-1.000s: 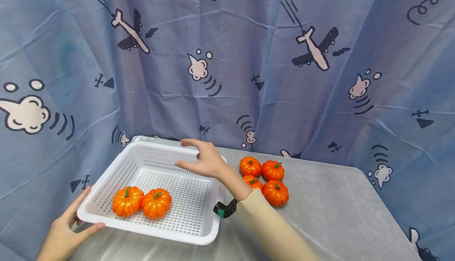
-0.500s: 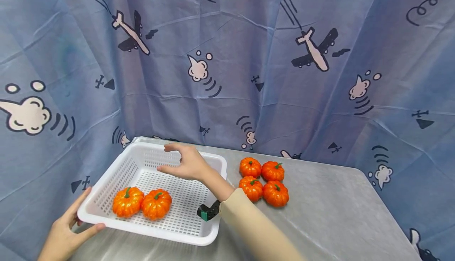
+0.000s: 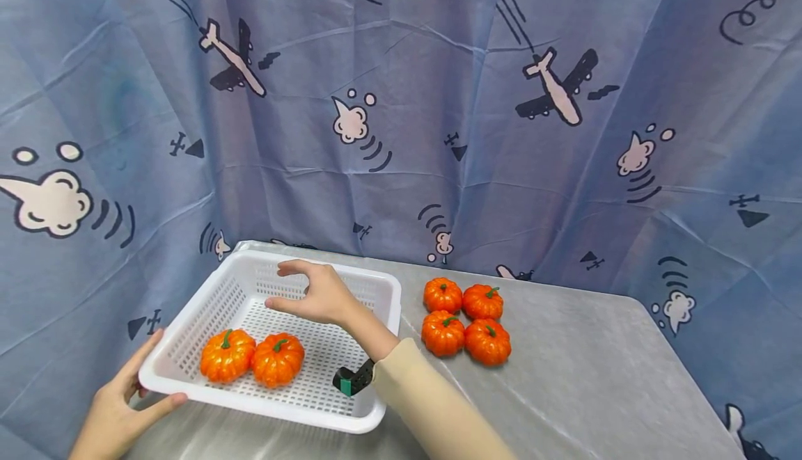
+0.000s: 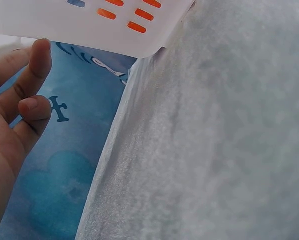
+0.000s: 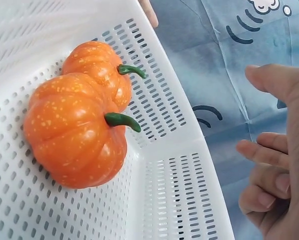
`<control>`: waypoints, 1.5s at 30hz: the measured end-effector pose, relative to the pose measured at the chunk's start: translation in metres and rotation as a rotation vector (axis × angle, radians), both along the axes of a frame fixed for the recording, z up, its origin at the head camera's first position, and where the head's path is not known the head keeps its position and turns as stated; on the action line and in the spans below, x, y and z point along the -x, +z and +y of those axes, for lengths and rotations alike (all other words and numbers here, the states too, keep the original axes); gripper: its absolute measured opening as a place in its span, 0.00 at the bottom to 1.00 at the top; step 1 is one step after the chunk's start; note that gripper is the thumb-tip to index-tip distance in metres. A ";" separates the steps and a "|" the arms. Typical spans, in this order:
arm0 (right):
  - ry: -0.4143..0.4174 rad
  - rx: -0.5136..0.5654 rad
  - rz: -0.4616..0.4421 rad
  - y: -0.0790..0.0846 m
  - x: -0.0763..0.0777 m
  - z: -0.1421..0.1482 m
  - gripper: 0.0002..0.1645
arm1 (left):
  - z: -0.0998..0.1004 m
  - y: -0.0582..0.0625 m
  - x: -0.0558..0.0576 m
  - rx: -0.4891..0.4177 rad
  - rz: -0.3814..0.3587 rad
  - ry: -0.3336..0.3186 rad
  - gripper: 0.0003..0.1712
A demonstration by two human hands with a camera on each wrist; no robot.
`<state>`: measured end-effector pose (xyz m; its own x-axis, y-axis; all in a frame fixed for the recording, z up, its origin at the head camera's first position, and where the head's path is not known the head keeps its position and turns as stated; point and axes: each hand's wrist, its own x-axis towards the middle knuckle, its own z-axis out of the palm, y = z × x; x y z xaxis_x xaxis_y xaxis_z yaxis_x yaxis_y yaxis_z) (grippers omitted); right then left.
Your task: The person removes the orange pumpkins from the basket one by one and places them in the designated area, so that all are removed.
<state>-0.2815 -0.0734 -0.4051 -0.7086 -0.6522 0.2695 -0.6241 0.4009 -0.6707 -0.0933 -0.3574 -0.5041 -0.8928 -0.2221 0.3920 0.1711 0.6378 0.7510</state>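
A white perforated plastic basket stands on the left part of the table. Two orange mini pumpkins with green stems lie side by side in its near left part; the right wrist view shows this pair of pumpkins close up. My left hand holds the basket's near left corner, thumb at the front rim and fingers along the left side. Over the basket's back middle hovers my right hand, thumb and fingers spread apart with nothing between them.
Several more orange pumpkins stand in a tight cluster on the grey-covered table, right of the basket. A blue curtain printed with planes hangs behind and at both sides. A black wrist device sits at my right wrist.
My right hand has moved left from the basket's right side to above its middle, and the near left pumpkin of the cluster has come into full view. The left hand has kept its place.
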 end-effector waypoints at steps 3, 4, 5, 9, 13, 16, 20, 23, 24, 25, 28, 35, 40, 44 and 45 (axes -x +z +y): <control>0.003 -0.019 0.001 -0.003 -0.001 -0.001 0.37 | -0.001 -0.001 0.000 0.003 0.008 -0.002 0.63; 0.007 -0.032 0.009 -0.004 -0.001 -0.001 0.37 | -0.002 -0.001 0.000 -0.001 0.008 -0.004 0.63; 0.017 -0.043 0.016 -0.004 -0.002 -0.001 0.37 | -0.002 -0.001 0.000 -0.006 0.006 -0.005 0.63; 0.070 -0.105 0.047 -0.008 -0.001 -0.003 0.38 | -0.002 -0.001 0.000 -0.005 -0.003 -0.003 0.63; 0.123 -0.162 0.010 -0.011 0.001 -0.002 0.40 | 0.000 -0.001 0.000 -0.003 -0.001 -0.007 0.63; 0.158 -0.209 -0.048 -0.014 0.003 -0.002 0.40 | 0.000 0.000 0.000 -0.003 0.000 -0.007 0.64; 0.235 -0.310 -0.116 -0.018 0.006 -0.001 0.42 | 0.000 0.001 0.000 -0.005 -0.003 -0.001 0.64; 0.291 -0.398 -0.149 -0.022 0.007 -0.001 0.45 | 0.000 0.001 0.000 -0.003 -0.016 0.007 0.63; 0.305 -0.420 -0.153 -0.023 0.007 -0.001 0.46 | 0.000 0.001 0.000 -0.001 -0.022 0.010 0.63; 0.317 -0.439 -0.159 -0.023 0.007 -0.001 0.47 | 0.001 0.001 0.000 0.000 -0.026 0.013 0.63; 0.337 -0.482 -0.169 -0.024 0.006 0.000 0.49 | 0.000 0.002 0.000 0.002 -0.036 0.019 0.63; 0.355 -0.571 -0.188 -0.027 0.006 0.000 0.52 | 0.000 0.001 0.000 0.000 -0.035 0.014 0.63; 0.374 -0.600 -0.151 -0.029 0.005 -0.001 0.51 | 0.000 0.001 0.000 -0.007 -0.013 0.005 0.63; 0.365 -0.598 -0.159 -0.030 0.003 -0.001 0.49 | 0.000 0.001 0.000 -0.009 0.009 -0.006 0.63; 0.360 -0.595 -0.168 -0.030 0.003 -0.001 0.49 | 0.001 0.001 0.000 -0.009 0.010 -0.007 0.63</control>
<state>-0.2846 -0.0740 -0.4350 -0.4222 -0.8561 -0.2982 -0.6943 0.5169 -0.5009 -0.0931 -0.3566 -0.5036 -0.8903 -0.2195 0.3989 0.1830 0.6298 0.7549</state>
